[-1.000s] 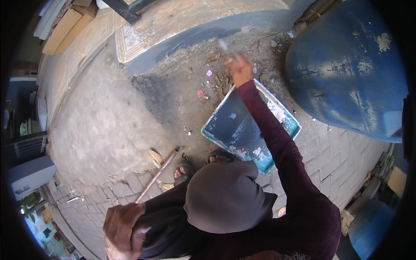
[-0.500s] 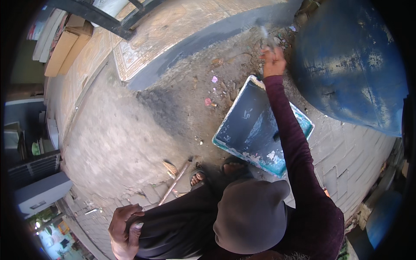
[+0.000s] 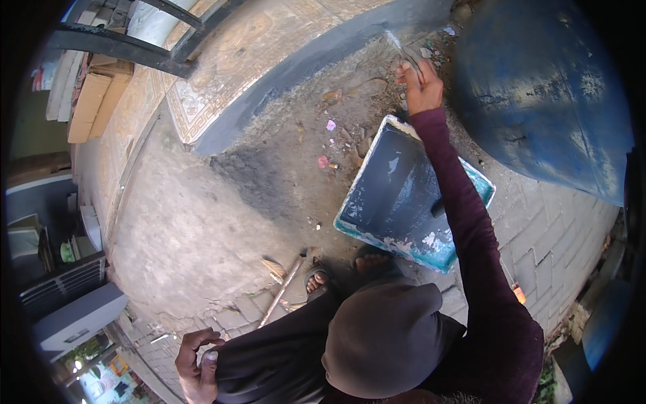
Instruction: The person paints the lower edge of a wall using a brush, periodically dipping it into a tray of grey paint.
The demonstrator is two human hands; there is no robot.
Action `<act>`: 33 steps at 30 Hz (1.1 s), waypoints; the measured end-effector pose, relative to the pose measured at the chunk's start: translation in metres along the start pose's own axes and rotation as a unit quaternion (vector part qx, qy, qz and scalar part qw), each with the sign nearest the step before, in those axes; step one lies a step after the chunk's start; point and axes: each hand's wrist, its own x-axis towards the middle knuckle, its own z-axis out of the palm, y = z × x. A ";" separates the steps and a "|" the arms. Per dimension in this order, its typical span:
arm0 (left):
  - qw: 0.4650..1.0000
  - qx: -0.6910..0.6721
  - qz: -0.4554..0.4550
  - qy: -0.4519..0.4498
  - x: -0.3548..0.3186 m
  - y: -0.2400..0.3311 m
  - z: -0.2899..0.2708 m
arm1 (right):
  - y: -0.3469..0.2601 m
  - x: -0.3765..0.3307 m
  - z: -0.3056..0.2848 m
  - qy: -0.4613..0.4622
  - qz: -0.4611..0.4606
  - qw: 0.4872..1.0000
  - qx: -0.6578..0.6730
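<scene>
- Along the lower edge of the tiled step (image 3: 245,44): grey band (image 3: 286,82), curving from the step's near left corner toward upper right. Brush (image 3: 396,42) at its far right stretch, pale end toward the band's lower border. Tip contact: cannot tell.
- Right hand (image 3: 424,93): grip closed round the brush handle, pencil-like; nothing else seen in it.
- Left hand (image 3: 199,369): by the knee (image 3: 235,370), fingers loosely curled, thumb apart; grip appears to have hold of nothing.
- On the ground, between feet (image 3: 315,281) and band: tray (image 3: 393,248), one corner toward the band. Bed coated dark grey, apparently paint (image 3: 377,195); rim crusted white and teal. Dark object (image 3: 439,207) inside, beside the sleeve (image 3: 461,195); kind unclear.
- Past the tray's far corner: debris (image 3: 363,145), scattered up close to the band's lower border. Blue drum (image 3: 538,101) just right of the right hand.
- Step in hand, as judged: brushing the band's lower border.
- Technique (judgement): draw the bristles lengthwise along the curve with light, even pressure; short strokes, since the long reach likely costs control.
- Load modestly; wipe surplus on the tray's far rim, nearest the band, to limit drips.
- Tip should clear the grit, which could streak the coat and foul the tray.
- Sleeve crosses over the tray; a higher forearm should avoid smears. Wrist room is probably tighter toward the drum.
</scene>
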 end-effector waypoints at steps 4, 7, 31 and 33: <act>1.000 -0.007 -0.001 0.002 0.001 0.002 0.002 | 0.001 -0.027 0.023 0.000 -0.083 0.994 -0.065; 1.000 -0.010 -0.006 -0.001 0.002 0.003 0.002 | -0.022 -0.046 0.045 -0.122 -0.093 0.985 -0.084; 1.000 0.003 -0.003 -0.005 0.004 0.004 0.001 | -0.034 -0.028 0.043 -0.153 -0.082 0.985 -0.011; 1.000 -0.002 -0.005 -0.001 0.002 0.002 0.000 | -0.031 -0.015 0.035 -0.091 -0.010 0.995 0.031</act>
